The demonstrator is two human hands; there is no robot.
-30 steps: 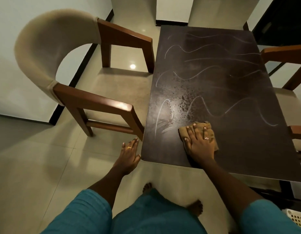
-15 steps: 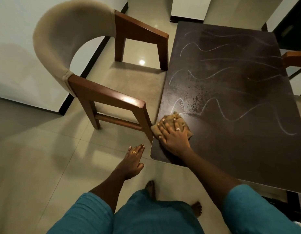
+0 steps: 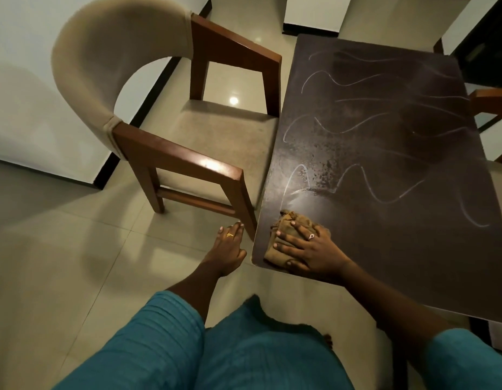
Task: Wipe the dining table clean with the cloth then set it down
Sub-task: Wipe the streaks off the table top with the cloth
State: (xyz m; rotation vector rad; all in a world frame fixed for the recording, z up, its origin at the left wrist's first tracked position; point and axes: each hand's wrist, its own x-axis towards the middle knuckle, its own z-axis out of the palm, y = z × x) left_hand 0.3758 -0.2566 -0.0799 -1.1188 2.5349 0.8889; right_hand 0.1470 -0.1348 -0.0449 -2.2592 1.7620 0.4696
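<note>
The dark brown dining table (image 3: 385, 226) fills the right side, marked with wavy white chalk-like lines and a speckled wet patch. A crumpled tan cloth (image 3: 286, 229) lies at the table's near left corner. My right hand (image 3: 309, 249) presses flat on the cloth, fingers spread over it. My left hand (image 3: 230, 246) hangs over the floor just left of that corner, fingers loosely extended, holding nothing, close to the chair's front leg.
A wooden armchair (image 3: 188, 161) with a beige curved back and seat stands tight against the table's left edge. A second chair's arm (image 3: 489, 99) shows at the right. Glossy beige floor tiles (image 3: 75, 263) spread to the left, with white walls behind.
My right hand slid the cloth left along the near part of the table, then back toward the near left corner. The wavy line near that corner is partly smeared. The left hand barely moved.
</note>
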